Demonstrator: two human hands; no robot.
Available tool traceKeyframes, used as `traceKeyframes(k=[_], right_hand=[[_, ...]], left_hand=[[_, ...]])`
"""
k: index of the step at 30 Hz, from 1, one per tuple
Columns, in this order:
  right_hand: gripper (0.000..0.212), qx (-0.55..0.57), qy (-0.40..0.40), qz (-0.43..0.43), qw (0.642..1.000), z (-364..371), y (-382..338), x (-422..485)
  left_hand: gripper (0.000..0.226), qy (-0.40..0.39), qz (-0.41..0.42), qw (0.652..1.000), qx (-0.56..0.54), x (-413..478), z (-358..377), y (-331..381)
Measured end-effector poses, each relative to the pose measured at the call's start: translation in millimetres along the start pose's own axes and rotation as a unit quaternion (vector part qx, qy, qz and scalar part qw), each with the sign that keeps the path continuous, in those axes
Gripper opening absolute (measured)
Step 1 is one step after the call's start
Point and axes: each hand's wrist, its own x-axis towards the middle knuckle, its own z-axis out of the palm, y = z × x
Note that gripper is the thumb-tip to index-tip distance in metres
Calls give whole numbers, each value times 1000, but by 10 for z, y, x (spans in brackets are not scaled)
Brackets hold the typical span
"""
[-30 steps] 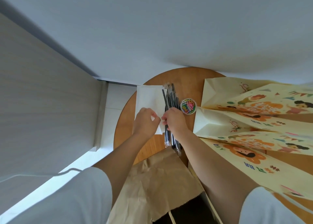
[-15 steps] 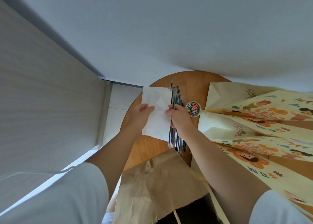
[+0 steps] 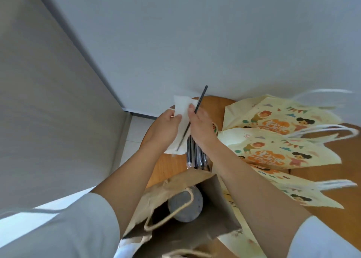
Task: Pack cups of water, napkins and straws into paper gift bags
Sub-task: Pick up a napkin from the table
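I'm seeing the left hand (image 3: 166, 126) pinching a white napkin (image 3: 181, 105) and the right hand (image 3: 201, 128) gripping one black straw (image 3: 202, 94) against it, both raised over the table (image 3: 168, 166); I'm reading this as the napkin-and-straw step, with the next move needing both lowered into the open brown paper bag (image 3: 156, 199) beside the cup (image 3: 185, 205).

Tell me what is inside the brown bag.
In the bag: a grey cup seen from above, with a rope handle across it. The bag's walls and shadow hide the cup's body and anything beside it.
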Motion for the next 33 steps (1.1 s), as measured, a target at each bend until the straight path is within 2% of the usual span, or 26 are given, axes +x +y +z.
traceKeyframes(k=[4, 9, 12, 14, 16, 19, 20, 25, 28, 30, 33], right_hand=[[45, -25, -65, 1, 998, -115, -203, -311], [51, 61, -112, -47, 991, -202, -440, -733], [88, 157, -96, -57, 981, -424, -569, -958], [103, 246, -102, -52, 962, -652, -653, -1102], [95, 231, -109, -67, 964, -839, -736, -1275], [39, 143, -96, -140, 975, -989, -841, -1529], [28, 128, -88, -153, 976, -1024, -857, -1611], [23, 103, -43, -183, 977, -1186, -837, -1927], [19, 61, 10, -215, 975, -1358, -788, -2117], [13, -30, 49, -225, 973, -1470, -713, -2241], [5, -121, 40, -200, 971, -1496, -515, -2319]], left_hand=[[12, -12, 92, 995, -37, -483, -63, 287], [14, 14, 191, 981, -35, -1060, -231, 504], [15, 0, 199, 979, -47, -1353, -319, 588], [23, -17, 209, 977, -44, -1541, -363, 656], [23, -36, 225, 973, -26, -1722, -380, 726], [21, -45, 245, 968, 12, -1935, -354, 806], [21, -43, 251, 967, 24, -1996, -337, 823], [20, -15, 277, 960, 42, -2204, -229, 829], [26, 94, 283, 954, 34, -2286, -247, 692], [16, 164, 279, 941, 102, -2374, -324, 471], [5, 154, 248, 935, 201, -2471, -394, 37]])
